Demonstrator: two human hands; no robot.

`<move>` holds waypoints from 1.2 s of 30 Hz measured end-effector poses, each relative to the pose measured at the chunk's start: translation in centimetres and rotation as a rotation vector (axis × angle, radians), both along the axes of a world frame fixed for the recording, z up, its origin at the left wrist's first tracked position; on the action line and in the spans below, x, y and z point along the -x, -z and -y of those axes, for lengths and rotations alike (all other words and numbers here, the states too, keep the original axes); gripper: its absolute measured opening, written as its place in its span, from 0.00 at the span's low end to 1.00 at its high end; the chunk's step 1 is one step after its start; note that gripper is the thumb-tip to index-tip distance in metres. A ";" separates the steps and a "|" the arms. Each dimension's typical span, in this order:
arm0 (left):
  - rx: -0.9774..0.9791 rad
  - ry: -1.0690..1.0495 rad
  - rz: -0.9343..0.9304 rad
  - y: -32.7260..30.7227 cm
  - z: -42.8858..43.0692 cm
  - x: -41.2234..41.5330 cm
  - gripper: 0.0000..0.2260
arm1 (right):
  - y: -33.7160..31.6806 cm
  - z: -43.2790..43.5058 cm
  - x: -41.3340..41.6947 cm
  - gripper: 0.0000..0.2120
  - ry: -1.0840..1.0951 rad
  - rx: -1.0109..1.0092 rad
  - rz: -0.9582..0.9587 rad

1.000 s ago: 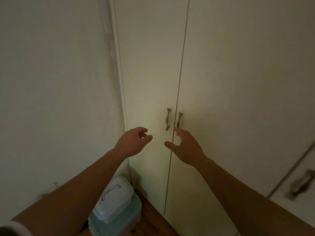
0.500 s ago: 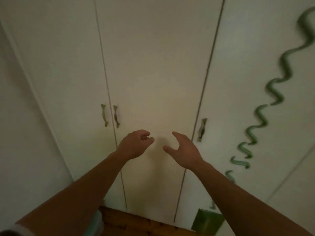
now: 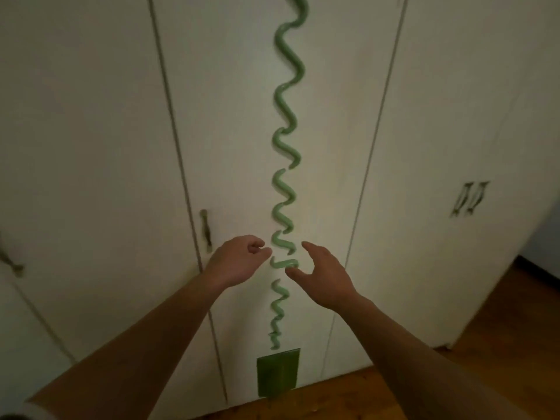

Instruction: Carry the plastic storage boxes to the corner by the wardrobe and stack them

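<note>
No storage box is in view now. Both of my arms reach forward in front of the white wardrobe [image 3: 409, 147]. My left hand [image 3: 239, 259] hangs with its fingers loosely curled and holds nothing. My right hand [image 3: 321, 274] is beside it, fingers spread and empty. The two hands are a short way apart, at about door-handle height.
A wavy green strip [image 3: 286, 147] runs down the middle wardrobe door to a green square [image 3: 277, 375] at its foot. Metal door handles [image 3: 206, 227] and a pair of handles [image 3: 469, 198] sit on the doors. Wooden floor [image 3: 500, 322] shows at the lower right.
My view has swung right, away from the corner. The stacked boxes at the lower left have left the view and the green strip has come to the centre. Both hands stay empty.
</note>
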State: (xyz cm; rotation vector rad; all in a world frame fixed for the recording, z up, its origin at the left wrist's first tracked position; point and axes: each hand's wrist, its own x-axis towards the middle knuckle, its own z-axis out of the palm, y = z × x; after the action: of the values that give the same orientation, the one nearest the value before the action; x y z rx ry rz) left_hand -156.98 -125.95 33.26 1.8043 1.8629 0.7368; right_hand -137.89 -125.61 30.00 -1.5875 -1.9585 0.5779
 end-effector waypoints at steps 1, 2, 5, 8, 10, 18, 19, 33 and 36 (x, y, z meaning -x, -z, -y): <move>-0.001 0.035 0.007 0.1 -0.7 -2.4 0.20 | 0.1 -0.2 -2.5 0.35 0.029 0.004 0.008; 0.002 0.064 0.010 0.0 -1.2 -4.4 0.20 | 0.1 -0.4 -4.4 0.36 0.050 0.003 0.011; 0.003 0.146 0.013 0.2 -2.8 -11.0 0.20 | 0.2 -0.8 -10.7 0.36 0.129 0.002 0.005; 0.010 0.210 0.012 0.5 -4.3 -17.8 0.20 | 0.4 -0.9 -17.1 0.36 0.195 0.008 -0.004; 0.016 0.257 -0.019 0.6 -5.1 -22.5 0.20 | 0.6 -0.9 -21.6 0.36 0.244 0.003 -0.007; 0.005 0.401 -0.060 0.9 -7.1 -34.8 0.19 | 1.1 -0.3 -33.6 0.36 0.413 0.003 -0.012; 0.006 0.421 -0.063 0.9 -7.4 -36.5 0.19 | 1.3 -0.2 -35.2 0.36 0.438 0.004 -0.017; 0.033 0.746 -0.079 2.8 -13.2 -54.6 0.20 | 3.2 -1.1 -50.2 0.35 0.784 0.075 -0.053; 0.036 0.830 -0.063 3.1 -15.9 -58.7 0.20 | 3.1 -2.7 -53.2 0.35 0.862 0.079 -0.042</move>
State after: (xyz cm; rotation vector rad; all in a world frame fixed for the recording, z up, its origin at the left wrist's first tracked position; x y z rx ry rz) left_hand -98.33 -110.00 30.19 2.3165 0.9673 0.3263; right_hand -84.73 -122.91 26.89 -2.2123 -1.0473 0.3145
